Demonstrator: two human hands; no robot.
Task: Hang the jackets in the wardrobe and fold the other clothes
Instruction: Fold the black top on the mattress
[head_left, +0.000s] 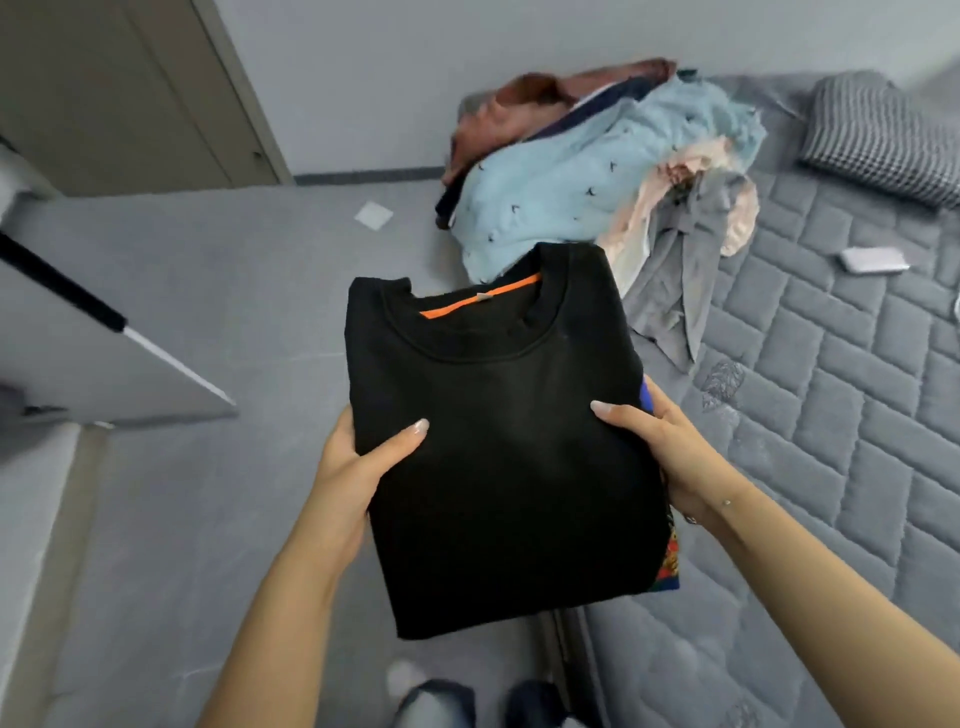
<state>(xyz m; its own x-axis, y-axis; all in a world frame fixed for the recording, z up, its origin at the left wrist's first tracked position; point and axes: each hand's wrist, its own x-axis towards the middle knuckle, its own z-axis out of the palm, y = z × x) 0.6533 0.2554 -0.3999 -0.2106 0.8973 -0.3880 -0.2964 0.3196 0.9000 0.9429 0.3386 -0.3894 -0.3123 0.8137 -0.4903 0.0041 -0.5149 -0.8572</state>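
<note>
Black and neatly folded, a sweatshirt (498, 441) with an orange strip inside its collar is held in the air by a person standing beside a bed, its neckline turned away from the wearer of the camera. The left hand (358, 462) grips the garment's left edge, thumb pressed flat on top and the remaining fingers hidden beneath the cloth. The right hand (660, 447) holds the opposite edge the same way, thumb on the upper face and fingers tucked under, where a sliver of blue and patterned fabric (667, 561) shows below the black layer. Beyond the sweatshirt, an unsorted heap of clothes (597, 171) lies on the grey quilted mattress (831, 389), with a pale blue printed piece on top, a rust-brown one behind it and pink and grey items spilling to the right. A checked pillow (878, 135) sits at the far right of the bed, and a small white object (872, 259) rests on the quilt nearby. A scrap of white paper (373, 214) lies on the grey floor (208, 519).
</note>
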